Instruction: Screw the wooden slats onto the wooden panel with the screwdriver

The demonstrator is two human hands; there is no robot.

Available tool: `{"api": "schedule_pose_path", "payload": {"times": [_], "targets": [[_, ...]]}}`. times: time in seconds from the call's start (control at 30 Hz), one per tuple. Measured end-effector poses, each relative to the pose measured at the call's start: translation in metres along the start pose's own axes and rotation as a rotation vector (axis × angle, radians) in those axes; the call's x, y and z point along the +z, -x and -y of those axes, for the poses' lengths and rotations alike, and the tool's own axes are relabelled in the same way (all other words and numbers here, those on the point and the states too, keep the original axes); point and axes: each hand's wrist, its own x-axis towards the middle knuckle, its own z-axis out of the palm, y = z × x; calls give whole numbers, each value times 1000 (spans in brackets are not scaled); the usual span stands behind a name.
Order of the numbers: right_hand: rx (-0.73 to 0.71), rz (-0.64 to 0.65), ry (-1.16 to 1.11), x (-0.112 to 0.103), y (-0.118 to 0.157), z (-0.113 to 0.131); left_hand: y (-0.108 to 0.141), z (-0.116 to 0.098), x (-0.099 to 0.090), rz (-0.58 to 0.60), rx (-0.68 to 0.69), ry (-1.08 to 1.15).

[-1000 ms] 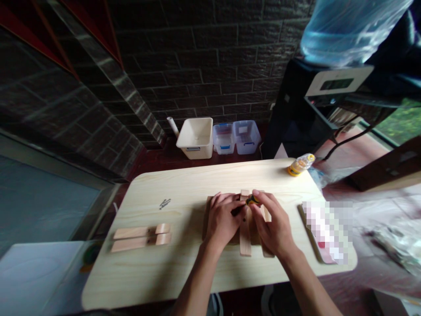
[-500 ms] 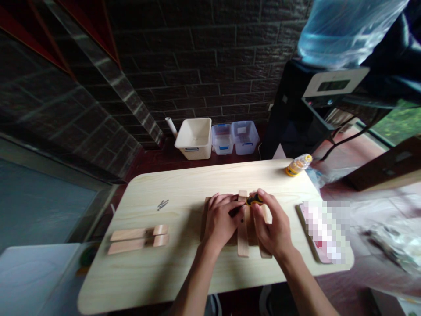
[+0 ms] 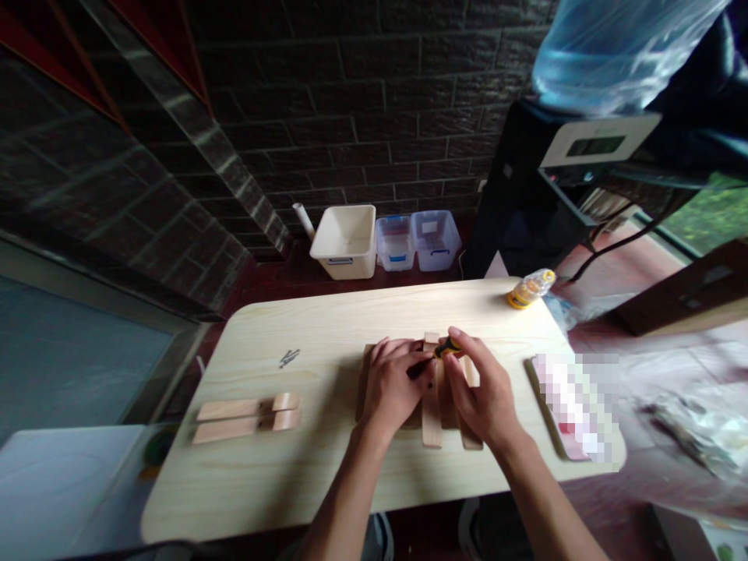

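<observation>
My right hand is closed around a yellow and black screwdriver, held tilted with its tip toward the left. Under that tip lies a light wooden slat with a dark hole in it. My left hand rests over a brown wooden block beneath the slat. Its thumb and index finger come together at the screwdriver's tip; what they pinch is too small to make out. A second slat lies partly under my right hand.
Several dark screws lie on the table, behind two wooden slats and two short wooden pieces. A clear bottle with yellow ends stands at the far right corner. A pink-edged, blurred-out object lies at right.
The screwdriver's handle has turned and tilts more steeply, and my right fingers have shifted on it. My left hand stays nearly where it was. The whole view has shifted slightly.
</observation>
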Motion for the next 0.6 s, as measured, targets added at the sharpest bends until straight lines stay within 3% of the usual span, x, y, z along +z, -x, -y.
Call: {"api": "schedule_pose_path", "payload": {"times": [0.6], "targets": [[-9, 20, 31, 1, 0, -1, -1, 0, -1, 5, 1, -2]]}}
